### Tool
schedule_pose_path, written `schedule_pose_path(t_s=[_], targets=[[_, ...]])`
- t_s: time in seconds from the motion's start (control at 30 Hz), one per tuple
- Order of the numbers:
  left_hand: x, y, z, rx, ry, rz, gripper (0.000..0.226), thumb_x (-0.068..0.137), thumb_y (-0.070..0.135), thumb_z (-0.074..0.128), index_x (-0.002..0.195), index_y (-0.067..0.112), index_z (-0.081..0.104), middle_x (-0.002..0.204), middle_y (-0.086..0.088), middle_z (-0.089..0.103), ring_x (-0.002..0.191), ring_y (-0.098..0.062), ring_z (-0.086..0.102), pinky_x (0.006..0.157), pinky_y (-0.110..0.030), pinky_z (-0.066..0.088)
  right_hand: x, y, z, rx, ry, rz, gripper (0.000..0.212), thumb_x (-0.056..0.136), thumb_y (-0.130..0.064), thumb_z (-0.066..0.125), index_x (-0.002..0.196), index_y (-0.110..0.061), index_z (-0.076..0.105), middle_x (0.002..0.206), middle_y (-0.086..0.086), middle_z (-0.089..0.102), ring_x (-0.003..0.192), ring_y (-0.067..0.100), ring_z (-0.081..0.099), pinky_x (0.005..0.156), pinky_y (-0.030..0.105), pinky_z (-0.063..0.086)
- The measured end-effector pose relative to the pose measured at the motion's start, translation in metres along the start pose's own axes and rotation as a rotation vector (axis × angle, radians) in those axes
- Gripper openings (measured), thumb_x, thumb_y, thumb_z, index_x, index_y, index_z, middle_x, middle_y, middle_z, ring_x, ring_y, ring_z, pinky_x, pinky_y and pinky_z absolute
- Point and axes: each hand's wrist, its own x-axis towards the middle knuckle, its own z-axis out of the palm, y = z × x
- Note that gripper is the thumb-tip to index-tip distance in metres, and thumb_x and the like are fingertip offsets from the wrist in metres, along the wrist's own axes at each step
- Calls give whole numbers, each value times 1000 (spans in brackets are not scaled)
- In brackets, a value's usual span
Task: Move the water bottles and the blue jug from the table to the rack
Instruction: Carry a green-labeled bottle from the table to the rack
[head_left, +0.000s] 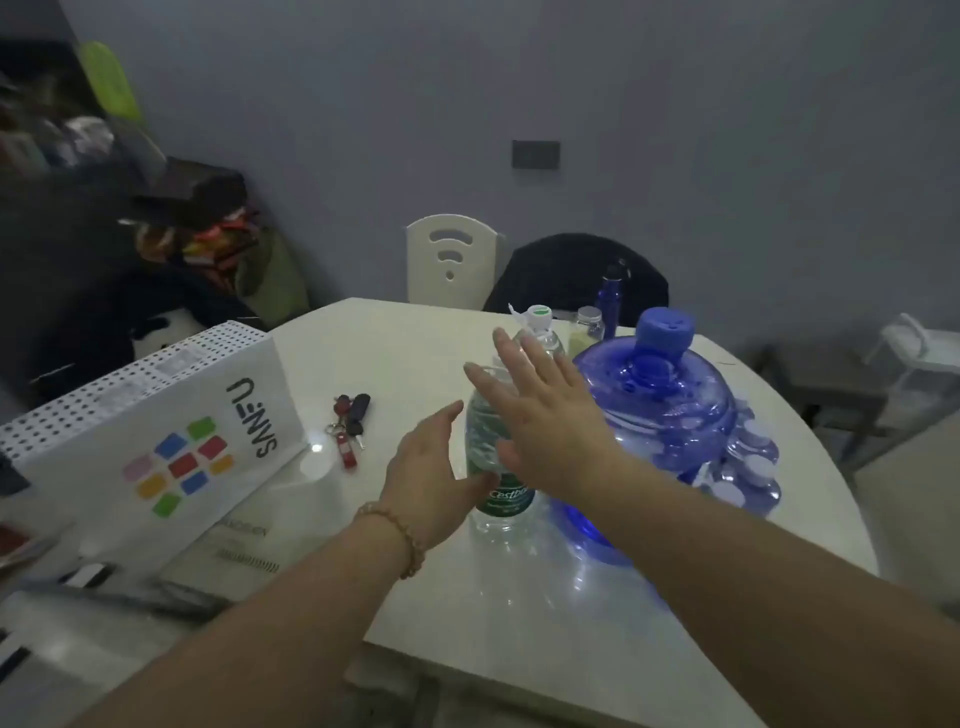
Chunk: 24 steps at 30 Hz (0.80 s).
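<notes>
Head view, the only one. The step in hand looks like the first reach: both hands are closing on the near water bottle (500, 467), the clear one with the green label, which stands upright on the surface (395, 353).

The left hand (431, 478) comes in low, palm turned inward. Its fingers (441, 415) are spread apart, and its thumb lies against or just beside the green label; contact cannot be confirmed. A bead bracelet (400, 535) sits on that wrist.

The right hand (550, 415) is raised higher, palm facing the bottle's upper part, fingers splayed and empty, passing in front of the bottle.

Just beyond the right fingertips stands a second water bottle (540, 327) with a white cap. Immediately right of that hand sits the blue jug (670, 415), upright with its blue cap on. Left of the left fingers lie a bunch of keys (350, 421) and, farther off, a white box (156, 441).

Nothing has been lifted yet, and the rack cannot be picked out with confidence. The next move calls for both hands to wrap the bottle's body firmly and keep it upright during the lift.
</notes>
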Motion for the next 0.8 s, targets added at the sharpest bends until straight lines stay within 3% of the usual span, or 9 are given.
schedule_pose_path(t_s=[0.13, 0.23, 0.33, 0.4, 0.47, 0.57, 0.63, 0.7, 0.8], targets=[[30, -10, 10, 78, -20, 35, 97, 67, 48, 78, 143, 35, 19, 147, 6, 36, 131, -19, 36, 105, -40, 34, 40, -4, 14, -64, 12, 76, 76, 90, -49, 49, 148, -30, 2, 158, 12, 0, 143, 39, -4, 113, 55, 2], [53, -7, 15, 5, -41, 121, 95, 56, 55, 78, 132, 39, 25, 134, 6, 49, 117, -21, 48, 96, -40, 44, 49, -6, 20, -29, -16, 70, 60, 93, -39, 47, 144, -21, 23, 146, 14, 35, 138, 37, 21, 115, 52, 15], [71, -4, 24, 2, -36, 368, 91, 52, 37, 84, 126, 32, 31, 123, 2, 55, 109, -18, 53, 97, -33, 45, 45, -8, 21, -177, -58, -84, 44, 90, -24, 55, 130, -9, 48, 127, 11, 54, 123, 32, 43, 115, 52, 13], [84, -10, 33, -42, -41, 532, 87, 53, 21, 87, 123, 35, 37, 117, 8, 57, 106, -9, 53, 96, -18, 40, 36, -12, 26, -272, -67, -88, 47, 81, -20, 69, 123, -6, 55, 121, 11, 58, 120, 33, 48, 116, 51, 5], [98, -17, 38, -186, -144, 522, 86, 50, 21, 90, 118, 43, 42, 112, 17, 57, 104, -3, 55, 88, -13, 44, 27, -11, 28, -233, -38, -1, 56, 78, -17, 73, 128, -7, 50, 130, 13, 54, 130, 38, 38, 116, 46, 2], [109, -29, 47, -198, -188, 426, 91, 47, 37, 90, 126, 33, 43, 120, 4, 48, 107, 16, 39, 85, -2, 38, 16, -15, 33, -180, -100, 84, 48, 94, -17, 51, 139, -11, 35, 148, 10, 35, 142, 35, 14, 117, 46, 10], [106, -33, 53, -259, -238, 425, 97, 43, 40, 89, 124, 47, 37, 121, 8, 38, 103, 24, 31, 79, 5, 32, 4, -23, 31, -184, -83, 151, 42, 96, -15, 42, 138, -12, 38, 145, 11, 38, 141, 35, 18, 115, 48, 14], [93, -27, 57, -324, -316, 466, 98, 43, 44, 89, 120, 59, 30, 124, 12, 34, 107, 19, 35, 85, 0, 36, -14, -34, 23, -160, 25, 248, 36, 89, -11, 55, 125, -12, 52, 133, 14, 52, 135, 39, 32, 115, 52, 17], [70, -14, 68, -205, -363, 599, 91, 54, 55, 83, 131, 39, 36, 132, 12, 41, 118, 4, 38, 102, -19, 37, -39, -52, 5, -233, 28, 322, 46, 77, -14, 72, 120, -11, 57, 133, 20, 51, 133, 41, 34, 114, 54, 17]])
